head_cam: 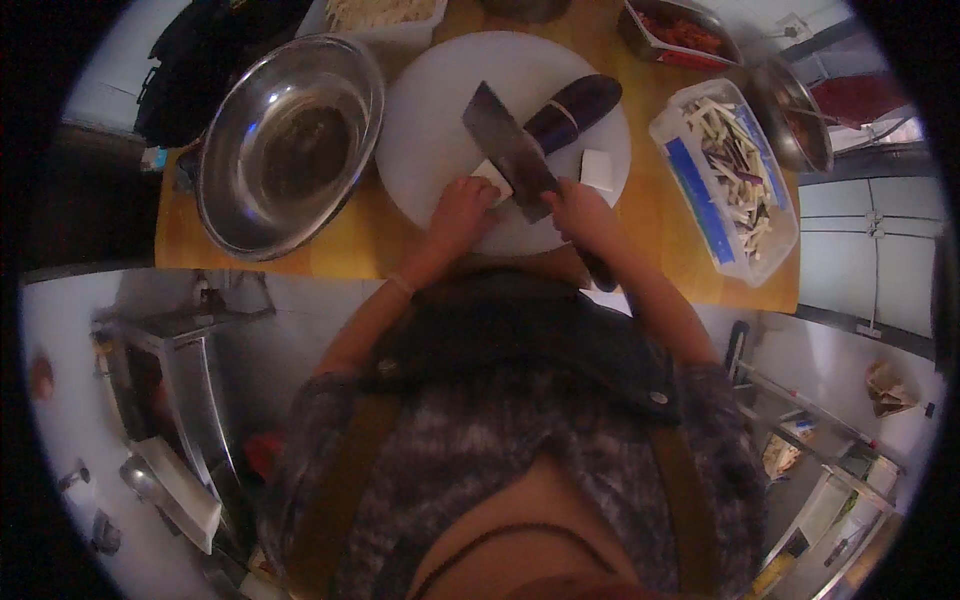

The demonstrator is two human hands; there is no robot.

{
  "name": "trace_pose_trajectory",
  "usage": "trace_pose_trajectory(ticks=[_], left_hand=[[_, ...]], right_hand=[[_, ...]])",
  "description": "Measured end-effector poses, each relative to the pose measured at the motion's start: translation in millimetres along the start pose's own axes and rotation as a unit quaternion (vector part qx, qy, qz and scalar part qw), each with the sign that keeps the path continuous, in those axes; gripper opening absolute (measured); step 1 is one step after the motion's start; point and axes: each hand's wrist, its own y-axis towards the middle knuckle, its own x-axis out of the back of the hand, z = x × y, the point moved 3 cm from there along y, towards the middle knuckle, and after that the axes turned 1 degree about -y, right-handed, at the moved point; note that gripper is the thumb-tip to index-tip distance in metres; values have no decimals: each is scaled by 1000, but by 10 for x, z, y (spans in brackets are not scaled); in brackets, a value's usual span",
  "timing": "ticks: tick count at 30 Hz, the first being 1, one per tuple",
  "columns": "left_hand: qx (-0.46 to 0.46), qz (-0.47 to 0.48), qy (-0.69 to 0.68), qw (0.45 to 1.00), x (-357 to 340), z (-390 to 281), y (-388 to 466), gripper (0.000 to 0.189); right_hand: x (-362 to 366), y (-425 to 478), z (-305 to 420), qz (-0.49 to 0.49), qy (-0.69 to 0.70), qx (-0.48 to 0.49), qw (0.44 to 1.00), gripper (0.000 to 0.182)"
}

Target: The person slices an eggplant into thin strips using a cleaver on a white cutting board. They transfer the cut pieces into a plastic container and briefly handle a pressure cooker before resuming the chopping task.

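Note:
On a round white cutting board [442,90], my left hand [463,212] holds down a pale cut piece [493,178], probably eggplant, with its fingertips. My right hand [589,217] grips a cleaver [514,146] whose broad blade slants across the board, close to the right of that piece. Whether the edge touches the piece cannot be seen. Beyond the blade lies a dark purple eggplant [596,101] with a thin light band around it; the blade hides its near end. A separate white block [598,170] rests near the board's right rim.
Left of the board, a large steel bowl [247,187] stands tilted on the wooden table [345,251]. To the right is a plastic tub [780,259] of cut eggplant strips [731,161]. Farther back are a white container [420,34], a metal pan of red food [686,34] and another steel bowl [814,150].

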Motion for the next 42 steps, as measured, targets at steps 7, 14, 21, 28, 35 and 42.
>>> trace_pose_trajectory(ticks=[7,14,21,28,35,42], left_hand=[[5,53,-3,999,-124,-16,25,28],[27,100,-20,994,-132,54,58,24],[72,165,30,983,-87,25,39,23],[36,128,5,991,-131,143,-95,22],[-24,116,-27,993,-138,242,-147,19],[-168,107,-52,979,-757,-515,624,27]], right_hand=[[218,-493,424,13,-175,66,982,28],[-96,-122,323,-55,-180,92,978,14],[-170,-200,338,-13,-222,113,968,15],[-132,-213,369,14,-180,98,979,20],[-48,7,174,-108,-60,24,992,27],[847,-308,123,-206,-3,-2,979,30]])
